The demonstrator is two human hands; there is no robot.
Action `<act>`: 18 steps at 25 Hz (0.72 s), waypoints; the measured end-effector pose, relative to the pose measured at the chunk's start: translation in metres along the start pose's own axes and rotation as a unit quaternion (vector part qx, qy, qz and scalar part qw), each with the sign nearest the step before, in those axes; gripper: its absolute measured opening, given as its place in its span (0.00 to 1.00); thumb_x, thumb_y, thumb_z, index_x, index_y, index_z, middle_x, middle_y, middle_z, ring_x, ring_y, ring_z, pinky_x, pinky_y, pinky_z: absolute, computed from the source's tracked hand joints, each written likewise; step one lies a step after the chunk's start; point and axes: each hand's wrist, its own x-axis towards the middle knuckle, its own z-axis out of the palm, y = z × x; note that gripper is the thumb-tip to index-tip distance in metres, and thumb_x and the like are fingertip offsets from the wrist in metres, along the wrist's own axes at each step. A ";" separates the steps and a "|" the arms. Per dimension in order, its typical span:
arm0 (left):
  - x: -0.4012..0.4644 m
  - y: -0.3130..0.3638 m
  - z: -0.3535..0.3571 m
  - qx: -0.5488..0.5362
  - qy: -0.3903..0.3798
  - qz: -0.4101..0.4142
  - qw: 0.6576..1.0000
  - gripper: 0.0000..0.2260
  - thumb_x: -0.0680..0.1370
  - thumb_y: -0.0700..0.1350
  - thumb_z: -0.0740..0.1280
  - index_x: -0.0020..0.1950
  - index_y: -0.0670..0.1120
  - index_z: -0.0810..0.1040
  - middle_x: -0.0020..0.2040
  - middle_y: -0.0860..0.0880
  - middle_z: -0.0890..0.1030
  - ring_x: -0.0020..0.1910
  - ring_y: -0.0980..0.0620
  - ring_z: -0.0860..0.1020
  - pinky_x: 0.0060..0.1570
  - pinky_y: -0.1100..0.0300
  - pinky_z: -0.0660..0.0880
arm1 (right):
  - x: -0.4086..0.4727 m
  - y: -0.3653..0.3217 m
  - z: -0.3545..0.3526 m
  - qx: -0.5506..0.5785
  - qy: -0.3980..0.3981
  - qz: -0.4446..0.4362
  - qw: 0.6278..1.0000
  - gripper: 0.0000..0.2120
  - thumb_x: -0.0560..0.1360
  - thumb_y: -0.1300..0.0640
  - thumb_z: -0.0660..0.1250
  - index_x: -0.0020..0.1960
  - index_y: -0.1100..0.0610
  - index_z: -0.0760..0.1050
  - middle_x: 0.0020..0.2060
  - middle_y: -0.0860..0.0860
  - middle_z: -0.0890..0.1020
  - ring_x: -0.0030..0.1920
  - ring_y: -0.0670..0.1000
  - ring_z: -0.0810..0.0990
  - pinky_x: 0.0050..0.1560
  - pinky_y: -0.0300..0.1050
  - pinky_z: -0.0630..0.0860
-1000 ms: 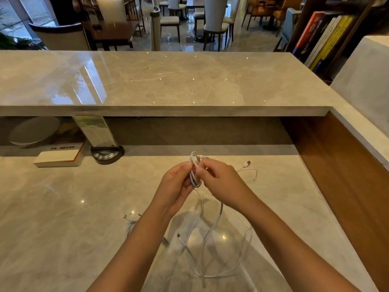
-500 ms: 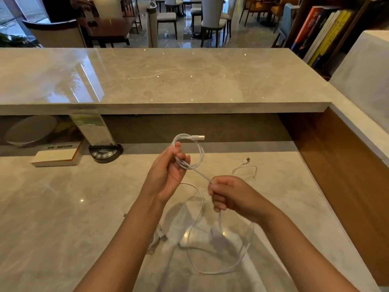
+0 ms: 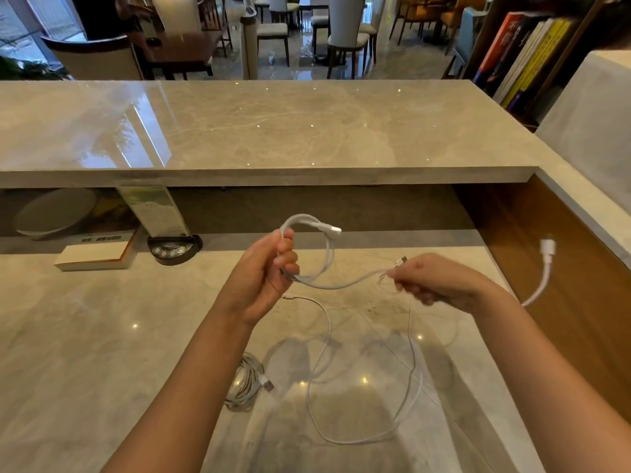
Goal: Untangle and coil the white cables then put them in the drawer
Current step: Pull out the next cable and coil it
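Not making out any readable text here tbh. Seeing dark characters on the book (image 3: 99, 249) spine and big lettering on the shelved books (image 3: 522, 52), all too blurry to read.

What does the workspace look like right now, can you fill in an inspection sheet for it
Surface: grey marble counter, shiny.
Job's things: white cable stretched between both hands; coiled cable lying flat; no drawer seen.
Clutter: book, black button device, sign stand, bowl.
Grippers: left hand grips the loops; right hand pinches the strand.
Cables: loose cable trailing on the counter.
Surroundings: raised ledge, bookshelf, dining chairs.
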 end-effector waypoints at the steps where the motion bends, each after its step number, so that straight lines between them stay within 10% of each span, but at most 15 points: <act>1: -0.001 -0.005 0.002 0.055 0.006 -0.010 0.998 0.07 0.68 0.43 0.72 0.42 0.42 0.79 0.29 0.52 0.75 0.24 0.60 0.72 0.27 0.68 0.74 | 0.003 -0.007 -0.003 0.013 0.066 0.000 0.998 0.13 0.75 0.52 0.67 0.36 0.59 0.76 0.25 0.50 0.70 0.24 0.46 0.65 0.27 0.38 0.63; 8: -0.003 -0.035 0.009 0.194 0.044 -0.053 0.978 0.10 0.79 0.40 0.57 0.43 0.42 0.76 0.30 0.50 0.77 0.25 0.58 0.73 0.31 0.64 0.77 | 0.019 -0.059 0.021 -0.031 0.280 -0.090 0.955 0.11 0.74 0.54 0.68 0.38 0.61 0.78 0.27 0.49 0.73 0.27 0.47 0.69 0.31 0.41 0.69; 18: 0.004 -0.052 -0.004 0.192 0.153 0.014 0.969 0.11 0.80 0.41 0.57 0.55 0.41 0.78 0.49 0.45 0.84 0.48 0.53 0.83 0.47 0.61 0.80 | 0.014 -0.037 0.101 -0.109 0.219 -0.292 0.925 0.19 0.78 0.63 0.57 0.67 0.52 0.71 0.48 0.51 0.69 0.43 0.41 0.70 0.45 0.30 0.69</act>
